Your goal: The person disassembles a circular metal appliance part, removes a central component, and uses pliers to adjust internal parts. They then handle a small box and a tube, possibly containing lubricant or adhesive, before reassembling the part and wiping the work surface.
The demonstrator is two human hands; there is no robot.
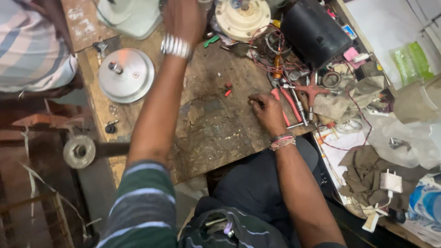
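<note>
My left hand (184, 18) reaches far across the worn wooden bench (216, 133) to its back edge, with metal bangles (176, 46) on the wrist. I see only its back, and whatever its fingers touch is hidden. My right hand (267, 111) rests on the bench with fingers curled and tips pinched against the wood. Its edge lies over one handle of the red-handled pliers (290, 103). Nothing shows between those fingers. Two small red bits (228, 89) lie on the wood to its left.
A round metal cover with a shaft (125, 74) lies at the left and a cream round housing (242, 17) at the back. A black cylinder (315, 32), a red cross wrench (311, 90), wires and rags (367, 174) crowd the right. Another person's striped sleeve (32, 46) is at far left.
</note>
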